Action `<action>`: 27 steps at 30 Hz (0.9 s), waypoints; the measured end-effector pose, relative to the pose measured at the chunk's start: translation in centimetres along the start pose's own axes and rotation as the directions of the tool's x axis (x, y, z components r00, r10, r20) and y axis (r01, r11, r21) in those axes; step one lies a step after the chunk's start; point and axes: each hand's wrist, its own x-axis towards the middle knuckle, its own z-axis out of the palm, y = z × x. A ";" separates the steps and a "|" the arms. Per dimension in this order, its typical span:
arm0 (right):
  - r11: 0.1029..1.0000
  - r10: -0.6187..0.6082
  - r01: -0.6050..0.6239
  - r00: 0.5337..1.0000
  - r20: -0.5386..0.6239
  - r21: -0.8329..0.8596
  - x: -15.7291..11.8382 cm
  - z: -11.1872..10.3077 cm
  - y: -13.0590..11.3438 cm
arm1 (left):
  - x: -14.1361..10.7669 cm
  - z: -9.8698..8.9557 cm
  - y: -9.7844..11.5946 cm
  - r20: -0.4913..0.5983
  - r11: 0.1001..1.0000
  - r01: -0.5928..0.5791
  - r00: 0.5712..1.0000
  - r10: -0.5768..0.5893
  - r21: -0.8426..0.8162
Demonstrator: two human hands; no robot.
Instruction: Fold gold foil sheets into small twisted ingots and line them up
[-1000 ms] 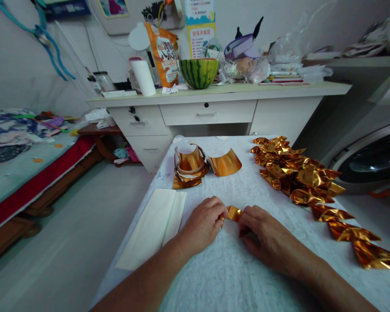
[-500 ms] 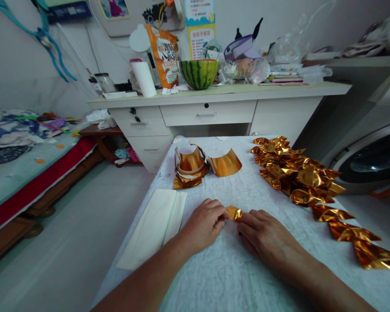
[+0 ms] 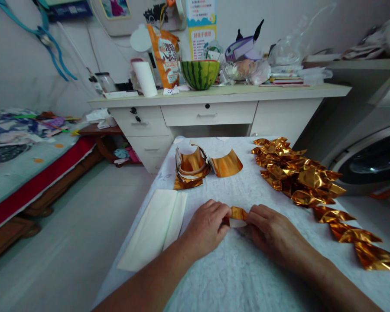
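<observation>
Between my hands is a small sheet of gold foil paper (image 3: 238, 213), partly curled, its pale underside showing along the near edge. The fingers of my left hand (image 3: 209, 223) close on its left end. My right hand (image 3: 273, 232) pinches the right end, with its fingertips partly hidden. Beyond my left hand stands a curled stack of gold foil sheets (image 3: 191, 167), and a loose curved foil sheet (image 3: 227, 164) lies beside it. To the right spreads a pile of folded gold foil pieces (image 3: 299, 171). White folded paper (image 3: 152, 229) lies left of my left forearm.
A pale cloth covers the table (image 3: 214, 277). Behind it stands a white desk (image 3: 211, 113) bearing a watermelon half (image 3: 200, 74), an orange pouch (image 3: 165, 56) and a white roll (image 3: 144, 79). A bed (image 3: 35, 173) is at left, a washing machine (image 3: 373, 151) at right.
The foil between my hands has opened out from a narrow, crumpled strip, and its pale underside now shows. My right hand has shifted slightly right, away from my left hand.
</observation>
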 end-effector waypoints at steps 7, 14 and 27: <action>0.998 0.054 -0.053 0.999 0.007 -0.031 0.1 0.7 -0.1 | 0.0 0.0 0.1 0.032 0.971 -0.151 0.988 0.148 0.184; 0.989 -0.072 0.074 0.997 0.016 -0.125 0.3 0.8 0.0 | -0.4 0.6 0.2 0.041 0.918 -0.264 0.964 0.264 0.296; 0.991 -0.123 0.115 0.982 -0.142 -0.069 -1.2 1.7 0.9 | -0.7 0.6 0.1 0.071 0.912 -0.280 0.960 0.272 0.300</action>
